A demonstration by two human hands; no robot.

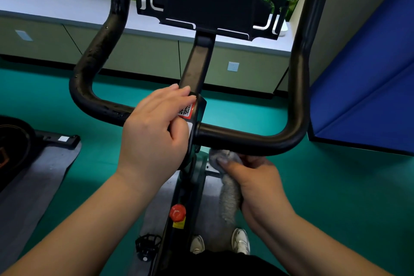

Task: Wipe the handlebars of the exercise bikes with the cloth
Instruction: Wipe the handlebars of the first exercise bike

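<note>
The black U-shaped handlebars point(257, 140) of an exercise bike fill the middle of the head view, with two arms rising left and right. My left hand point(154, 132) grips the centre clamp of the bar, fingers lying over a red and white sticker point(187, 111). My right hand point(255, 179) holds a grey cloth point(228, 195) just below the right half of the bar. The upper end of the cloth touches the underside of the bar; the rest hangs down from my palm.
A black tablet holder point(210, 0) stands above the stem. A red knob point(177, 212) sits on the frame below. Another bike's base point(56, 139) lies on a grey mat at left. A blue panel point(369, 87) stands at right, grey cabinets point(139, 56) behind, teal floor around.
</note>
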